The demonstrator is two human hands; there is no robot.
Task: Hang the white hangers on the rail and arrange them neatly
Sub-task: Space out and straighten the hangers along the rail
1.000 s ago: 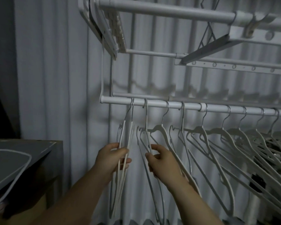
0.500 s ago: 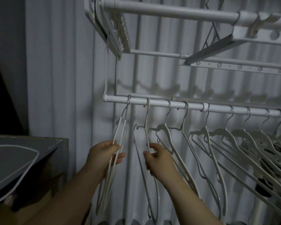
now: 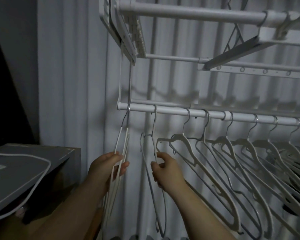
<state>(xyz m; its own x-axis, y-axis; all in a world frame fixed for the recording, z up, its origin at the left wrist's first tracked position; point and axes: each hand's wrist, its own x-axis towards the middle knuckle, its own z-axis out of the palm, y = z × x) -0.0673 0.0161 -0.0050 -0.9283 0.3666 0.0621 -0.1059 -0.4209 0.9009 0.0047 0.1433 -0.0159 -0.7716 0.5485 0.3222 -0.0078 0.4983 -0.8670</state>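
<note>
"What is the room like?"

"Dim. A pleated white curtain [image 3: 73, 84] covers the back wall, and a white upper frame [image 3: 189, 13] of bars sits high in view. Below it runs the rail [image 3: 180, 111]. At lower left there is a grey surface [image 3: 24, 179] with a white cord [image 3: 48, 163] looped across it."

"And the hangers?"

"A row of hangers [image 3: 260, 144] hangs along the rail's right stretch, slanted and overlapping. Nearer the left end a second hanger [image 3: 155, 116] hangs alone, turned nearly edge-on. At the very end of the rail hangs a bundle of hangers [image 3: 121, 144], also edge-on. It is probably two or three, though the poor light makes counting unsure."

"Where are the person's hands?"

"Both are raised below the rail with forearms bare. The left hand [image 3: 107, 168] grips the bundle partway down, fingers behind and thumb in front. The right hand [image 3: 166, 172] pinches the second hanger's near arm between thumb and forefinger, the other fingers curled beneath."
</note>
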